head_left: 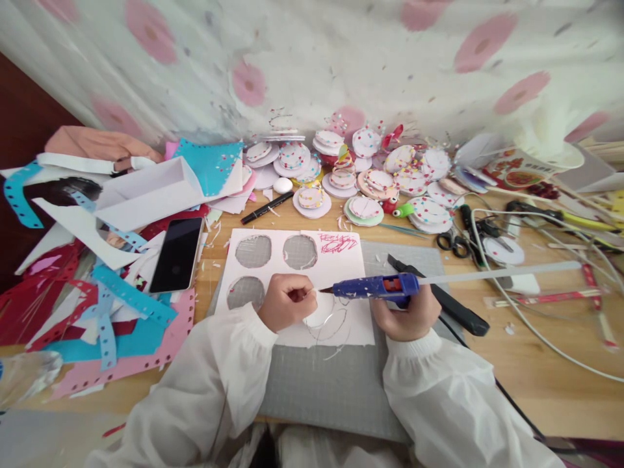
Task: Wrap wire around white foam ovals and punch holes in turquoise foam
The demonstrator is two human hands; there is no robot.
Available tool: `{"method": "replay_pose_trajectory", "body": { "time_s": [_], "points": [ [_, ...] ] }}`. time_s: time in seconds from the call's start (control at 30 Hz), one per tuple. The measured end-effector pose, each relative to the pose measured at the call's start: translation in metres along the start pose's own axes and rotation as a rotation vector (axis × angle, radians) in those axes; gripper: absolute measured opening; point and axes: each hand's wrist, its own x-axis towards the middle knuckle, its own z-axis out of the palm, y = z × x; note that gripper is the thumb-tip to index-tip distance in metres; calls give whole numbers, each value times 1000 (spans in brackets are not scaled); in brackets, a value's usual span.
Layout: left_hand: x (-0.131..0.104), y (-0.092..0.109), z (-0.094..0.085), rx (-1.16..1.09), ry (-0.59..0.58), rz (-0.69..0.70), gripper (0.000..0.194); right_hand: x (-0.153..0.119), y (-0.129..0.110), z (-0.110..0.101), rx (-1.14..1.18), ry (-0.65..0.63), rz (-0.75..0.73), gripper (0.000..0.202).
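My right hand (408, 313) is wrapped around the handle of a blue hot glue gun (373, 286). A long whitish glue stick (502, 273) sticks out of its rear end. The gun's nozzle points left and reaches the fingertips of my left hand (288, 301). Those fingers are pinched together; what lies between them is too small to make out. Just below the nozzle is a white round piece (320, 313), partly covered by the left hand. Under both hands lies a white sheet (292, 335) with round holes cut in it and pencilled circles, on a grey cutting mat (331, 390).
A black utility knife (458, 305) lies right of the gun. Several decorated paper discs (312, 201) crowd the back, near a black marker (267, 208). Paper scraps (131, 292) and a phone (177, 255) are at left; scissors (452, 244) and a white cable (517, 312) at right.
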Motion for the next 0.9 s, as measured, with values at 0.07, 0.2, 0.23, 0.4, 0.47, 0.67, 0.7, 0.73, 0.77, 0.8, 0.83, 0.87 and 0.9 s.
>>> {"method": "replay_pose_trajectory", "body": {
  "time_s": [0.07,0.2,0.23,0.4,0.47,0.67,0.7,0.73,0.77,0.8,0.83,0.87,0.9],
  "points": [
    [0,0,0,-2,-2,-3,22,-1,0,0,0,-3,7,27],
    [0,0,-1,-7,-9,-11,22,-2,1,1,0,1,27,30],
    [0,-1,-1,-9,-11,-14,22,-3,1,1,6,-3,28,31],
    [0,-1,0,-20,-12,-32,23,-2,0,0,19,-8,43,30],
    [1,0,-1,-26,0,-46,24,-1,-2,0,27,-15,81,28],
    [3,0,-1,-56,40,-110,27,6,-13,-2,116,-116,373,26],
    [4,1,-2,-63,38,-120,27,8,-14,-2,131,-116,405,26],
    [4,1,-2,-69,35,-129,28,9,-16,-2,147,-112,430,27],
    [4,1,-2,-75,31,-138,28,11,-17,-2,161,-109,452,28],
    [4,1,-2,-81,26,-146,28,12,-18,-2,173,-105,473,28],
    [4,1,-2,-86,22,-153,28,14,-18,-1,186,-103,496,28],
    [5,1,-2,-91,19,-160,28,15,-18,-1,205,-101,517,27],
    [5,1,-2,-95,16,-165,28,16,-17,0,228,-97,535,27]
  ]
}}
